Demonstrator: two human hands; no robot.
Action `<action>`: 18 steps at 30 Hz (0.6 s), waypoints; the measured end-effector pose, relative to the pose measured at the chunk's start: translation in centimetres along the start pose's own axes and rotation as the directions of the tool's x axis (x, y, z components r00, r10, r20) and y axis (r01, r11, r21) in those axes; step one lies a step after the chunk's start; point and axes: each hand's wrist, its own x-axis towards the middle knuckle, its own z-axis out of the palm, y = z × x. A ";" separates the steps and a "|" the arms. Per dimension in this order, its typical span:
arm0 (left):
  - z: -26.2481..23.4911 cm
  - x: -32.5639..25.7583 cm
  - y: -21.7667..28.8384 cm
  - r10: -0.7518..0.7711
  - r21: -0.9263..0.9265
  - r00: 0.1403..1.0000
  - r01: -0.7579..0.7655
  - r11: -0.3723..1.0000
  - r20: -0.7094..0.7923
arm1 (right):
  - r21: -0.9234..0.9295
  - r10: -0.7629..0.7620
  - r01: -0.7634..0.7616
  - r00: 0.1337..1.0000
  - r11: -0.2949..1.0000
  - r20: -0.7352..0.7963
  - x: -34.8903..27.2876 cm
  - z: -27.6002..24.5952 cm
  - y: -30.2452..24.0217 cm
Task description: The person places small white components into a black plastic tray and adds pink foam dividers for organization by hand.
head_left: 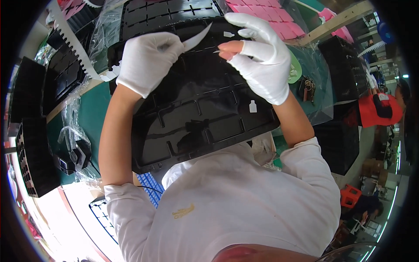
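Note:
My left hand [150,61], in a white glove, is closed on a curved, pointed white strip [198,38] above the black plastic tray [192,118]. Opposite it, my right hand [264,59] has its bare thumb and index fingertip pinched together, the other gloved fingers raised. A tiny pale sliver shows at that pinch, too small to name. One small white bottle-shaped piece [253,106] lies in a tray compartment at the right. Another white piece [228,34] sits farther back, near my right fingertips.
A long notched white strip [74,41] hangs at the left. Pink sheets [268,15] and a second black tray [170,13] lie at the back. Black trays are stacked at both sides of the green table [94,113]. Clear plastic film and a green round thing [295,69] flank the work.

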 end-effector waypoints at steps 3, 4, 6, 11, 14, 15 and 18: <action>-2.6 1.3 -0.7 0.085 0.248 0.976 -0.033 0.968 -0.199 | 0.159 0.200 -0.254 0.935 0.954 0.294 1.4 0.7 -4.0; -4.1 1.4 -0.9 0.012 0.225 0.945 0.065 0.972 -0.327 | 0.159 0.051 -0.132 0.900 0.978 0.432 2.2 2.1 -5.0; -8.5 0.2 0.2 -0.035 0.139 0.876 0.115 0.984 -0.481 | 0.292 -0.127 -0.037 0.845 0.956 0.519 2.5 6.4 -7.3; -13.1 -3.8 -2.9 0.109 -0.009 0.767 -0.148 0.989 -0.632 | 0.304 -0.108 -0.140 0.733 0.943 0.671 -0.3 13.3 -7.2; -15.1 -8.3 -4.3 -0.101 0.084 0.788 0.190 0.978 -0.607 | 0.120 -0.134 0.063 0.619 0.991 0.774 -2.0 14.0 -7.2; -15.0 -9.3 -4.9 -0.129 0.117 0.806 0.238 0.964 -0.577 | 0.131 -0.144 0.066 0.608 0.989 0.781 -1.8 14.0 -7.3; -13.1 -9.3 -8.7 -0.162 0.326 0.902 0.306 0.895 -0.401 | 0.128 -0.107 0.014 0.651 0.992 0.752 -1.1 14.2 -6.9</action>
